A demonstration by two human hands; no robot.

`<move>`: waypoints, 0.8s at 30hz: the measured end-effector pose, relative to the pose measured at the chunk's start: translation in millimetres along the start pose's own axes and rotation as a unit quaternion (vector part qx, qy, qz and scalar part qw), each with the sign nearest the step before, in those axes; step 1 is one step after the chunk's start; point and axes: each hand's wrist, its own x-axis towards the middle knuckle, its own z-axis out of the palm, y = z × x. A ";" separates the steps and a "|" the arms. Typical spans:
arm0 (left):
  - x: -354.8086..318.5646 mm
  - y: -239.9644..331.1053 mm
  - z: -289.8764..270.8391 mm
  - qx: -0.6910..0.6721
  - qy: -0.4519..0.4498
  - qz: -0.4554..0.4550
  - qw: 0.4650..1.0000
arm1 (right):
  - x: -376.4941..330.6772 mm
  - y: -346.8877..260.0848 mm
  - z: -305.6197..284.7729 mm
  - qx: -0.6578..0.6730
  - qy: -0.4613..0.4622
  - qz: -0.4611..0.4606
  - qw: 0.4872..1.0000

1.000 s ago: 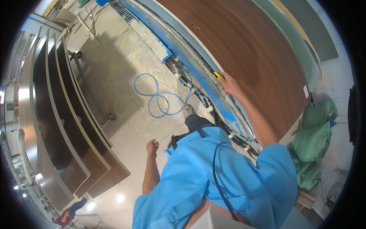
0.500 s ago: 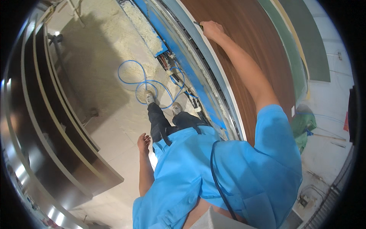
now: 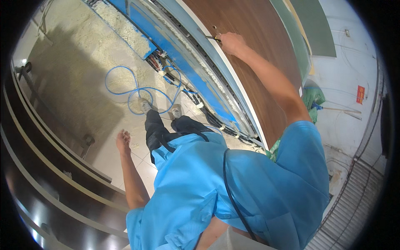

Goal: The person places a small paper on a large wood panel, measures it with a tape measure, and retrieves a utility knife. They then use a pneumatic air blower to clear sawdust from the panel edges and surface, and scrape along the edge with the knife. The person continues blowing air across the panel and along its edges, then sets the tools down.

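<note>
My right hand [image 3: 232, 43] reaches far out over a brown wood-grain panel [image 3: 258, 58]. Its fingers are closed around a slim dark tool with a bit of yellow [image 3: 213, 38], whose exact kind I cannot make out. The tool's tip points left, over the panel's pale edge strip [image 3: 233, 66]. A small round hole shows in the panel just beyond the fingers. Away to the left, my left hand [image 3: 123, 143] hangs over the floor with nothing in it, its fingers loosely bent and apart.
A blue hose [image 3: 121, 93] lies looped around my feet. Beside the brown panel runs a blue frame [image 3: 196, 92] with cables along it. Curved dark panels [image 3: 62, 179] stand at left. Green sheeting [image 3: 313, 98] lies behind my right arm.
The view has turned, shifting the floor and frame leftward. My left hand has swung outward and forward. My right hand still grips the tool, now nearer to me along the panel's edge.
</note>
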 end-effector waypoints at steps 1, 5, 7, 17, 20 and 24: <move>1.9 10.5 11.5 -0.002 -0.021 0.022 1.000 | -11.0 1.2 6.0 -0.004 -0.003 -0.001 1.000; 1.1 33.7 52.2 0.020 -0.040 0.035 0.998 | -59.3 14.1 32.5 0.018 -0.023 0.000 1.000; -3.6 27.1 65.4 0.033 -0.049 0.019 0.998 | -85.4 21.0 48.1 0.006 -0.046 0.010 0.999; -40.7 -79.1 52.3 0.136 -0.042 -0.095 0.985 | -211.3 59.9 125.9 0.007 -0.104 0.018 0.994; -49.3 -95.5 45.7 0.153 -0.051 -0.106 0.981 | -244.4 69.6 148.1 0.031 -0.118 0.033 0.992; -50.1 -99.9 50.9 0.183 -0.047 -0.107 0.976 | -291.4 88.0 198.9 0.020 -0.116 0.057 0.991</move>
